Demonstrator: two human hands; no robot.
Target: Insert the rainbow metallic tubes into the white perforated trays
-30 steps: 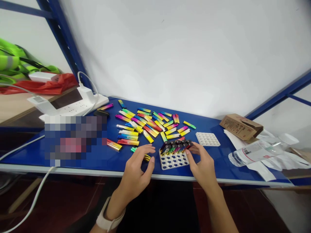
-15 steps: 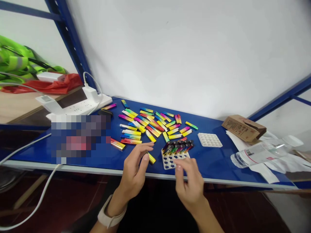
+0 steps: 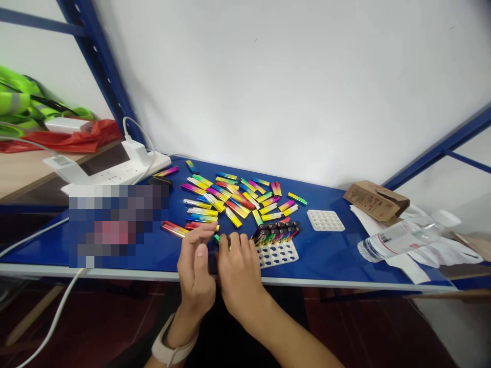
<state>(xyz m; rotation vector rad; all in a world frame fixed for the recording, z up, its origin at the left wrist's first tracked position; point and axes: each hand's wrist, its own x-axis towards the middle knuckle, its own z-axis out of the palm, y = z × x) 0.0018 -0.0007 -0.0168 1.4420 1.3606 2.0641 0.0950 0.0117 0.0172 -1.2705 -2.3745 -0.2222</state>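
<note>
Left of the white holed tray [image 3: 278,254], the left hand [image 3: 195,268] and the right hand [image 3: 238,271] meet just above the front edge of the blue table [image 3: 330,255], fingers bunched close around a rainbow stick [image 3: 217,238]. Only its green tip shows between them, so the direction of its long axis is hidden. The grip is narrow, but I cannot tell whether either hand really holds the stick. Black-capped sticks [image 3: 276,235] stand tilted in the tray's far rows, and a loose heap of colored sticks [image 3: 230,199] lies beyond the hands, up and left of the tray
</note>
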